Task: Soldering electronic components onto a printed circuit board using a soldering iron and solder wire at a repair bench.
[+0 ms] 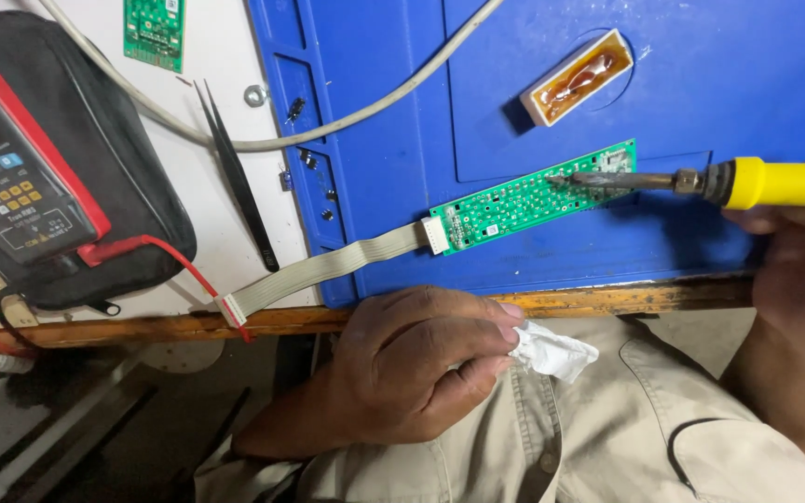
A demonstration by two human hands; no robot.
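Soldering iron [701,182] with a yellow handle — gripped in my right hand [794,242] — tip touching the long green circuit board [533,197] on the blue mat [701,84]; my left hand [412,363] pinches a white tissue [556,352] (below the bench edge).

The right hand [794,251] and the soldering iron [701,182] handle run off the right edge. The multimeter [11,177] is cropped at left.

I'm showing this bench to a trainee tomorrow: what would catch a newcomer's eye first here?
Probably the yellow-handled soldering iron held by the right hand, its tip on the long green circuit board lying on the blue mat. Next, the left hand pinching a white crumpled tissue below the bench edge.
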